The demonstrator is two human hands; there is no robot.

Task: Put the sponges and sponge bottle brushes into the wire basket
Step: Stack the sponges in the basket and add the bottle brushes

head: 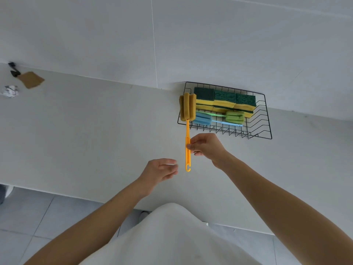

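- Yellow sponge bottle brush (187,119): centre frame, pinched mid-handle by right hand (205,145); foam head at wire basket (264,119) left rim. Likely light; stiff handle, soft head; hold by handle.
- Left hand (159,170): fingers apart, empty.
- Basket, right of centre on counter (95,131): scouring sponges (225,99), blue (203,119) and green brushes (235,116).
- Writing: none legible.

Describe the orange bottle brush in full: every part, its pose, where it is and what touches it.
The orange bottle brush has a mustard-yellow ribbed sponge head, which looks like soft foam, on a slim orange plastic-looking handle that ends in an open hook. It is held lengthwise, head pointing away from the person, hook toward them. The right hand pinches the handle about midway. The head overlaps the left end of the wire basket; whether it touches the basket is unclear. The left hand is open nearby, not touching it.
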